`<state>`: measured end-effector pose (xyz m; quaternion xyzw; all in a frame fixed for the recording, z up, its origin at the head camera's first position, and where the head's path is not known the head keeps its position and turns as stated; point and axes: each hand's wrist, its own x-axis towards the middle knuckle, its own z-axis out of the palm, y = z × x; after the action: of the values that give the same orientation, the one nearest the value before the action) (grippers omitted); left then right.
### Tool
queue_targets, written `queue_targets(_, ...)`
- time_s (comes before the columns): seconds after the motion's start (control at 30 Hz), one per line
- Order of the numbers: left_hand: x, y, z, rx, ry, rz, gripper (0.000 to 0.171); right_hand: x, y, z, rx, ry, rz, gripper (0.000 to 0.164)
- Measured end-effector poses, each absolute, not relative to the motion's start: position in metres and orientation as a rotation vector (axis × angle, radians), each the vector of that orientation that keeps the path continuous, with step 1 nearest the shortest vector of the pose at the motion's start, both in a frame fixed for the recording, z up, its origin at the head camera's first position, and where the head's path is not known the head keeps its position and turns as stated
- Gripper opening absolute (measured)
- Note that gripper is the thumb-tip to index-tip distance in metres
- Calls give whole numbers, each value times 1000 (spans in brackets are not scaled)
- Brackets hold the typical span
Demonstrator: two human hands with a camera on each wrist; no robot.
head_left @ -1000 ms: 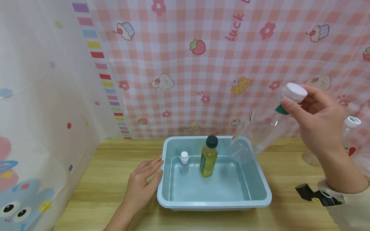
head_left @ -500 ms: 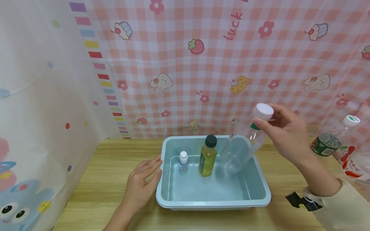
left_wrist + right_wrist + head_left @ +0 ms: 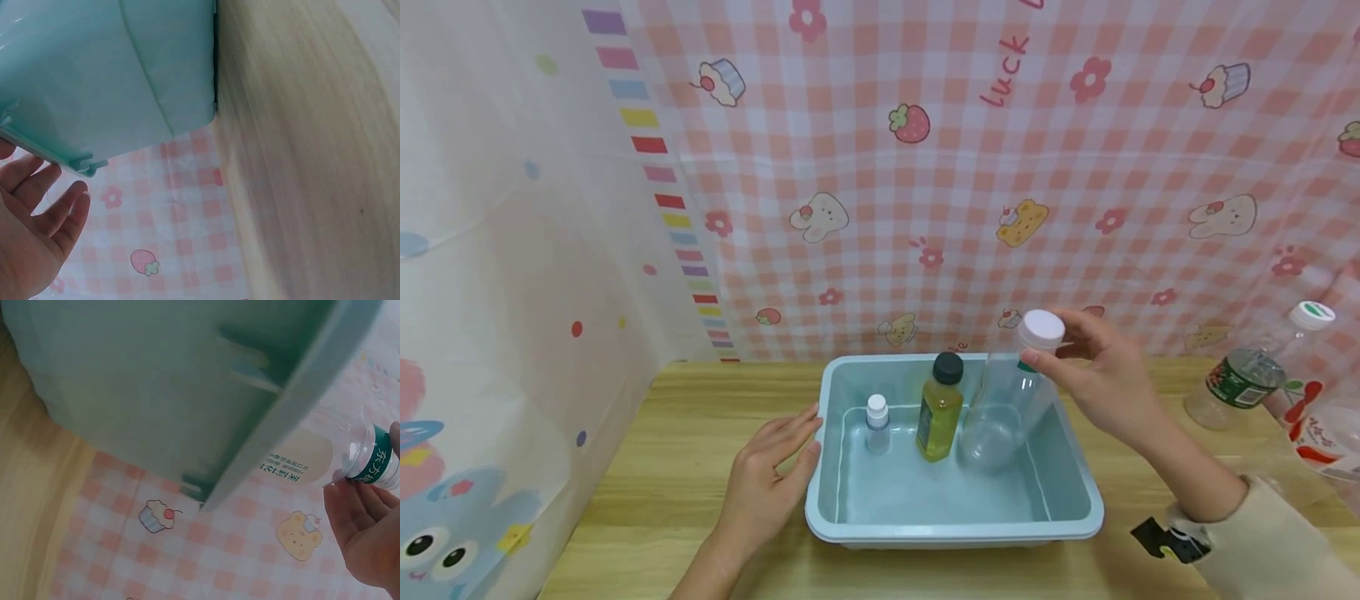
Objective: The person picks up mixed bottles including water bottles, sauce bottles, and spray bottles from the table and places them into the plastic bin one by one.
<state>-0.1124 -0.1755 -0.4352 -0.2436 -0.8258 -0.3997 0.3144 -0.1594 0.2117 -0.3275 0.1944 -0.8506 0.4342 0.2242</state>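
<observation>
My right hand (image 3: 1101, 383) grips a large clear plastic bottle (image 3: 996, 425) by its neck, just under the white cap. The bottle's lower part is inside the light blue basin (image 3: 955, 530), to the right of the other bottles; whether its base touches the floor is hard to tell. In the right wrist view a green neck band (image 3: 377, 453) shows on the bottle. My left hand (image 3: 771, 467) touches the basin's left rim with fairly straight fingers. Inside the basin stand a small white-capped bottle (image 3: 877, 425) and a black-capped bottle of yellow-green liquid (image 3: 940, 417).
On the wooden table (image 3: 700, 442), right of the basin, stands a clear bottle with a green label (image 3: 1243, 379). A clear container with red print (image 3: 1326, 437) is next to it, partly out of view. A checked pink curtain (image 3: 865, 183) hangs behind the table.
My right hand has moved left and down, bringing the clear bottle from above the basin's right rim into the basin, more upright. My left hand stays at the rim.
</observation>
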Motion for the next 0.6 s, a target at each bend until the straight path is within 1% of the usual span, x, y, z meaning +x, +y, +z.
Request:
queue_targets(0.37,-113,-176,-436,-632,-2201,-1061,32,-162,213,-341,682,-2393,1194,50)
queue_targets(0.6,-113,-176,-436,-635,-2193,-1064,32,-165,214,-345,706,-2413,1158,52)
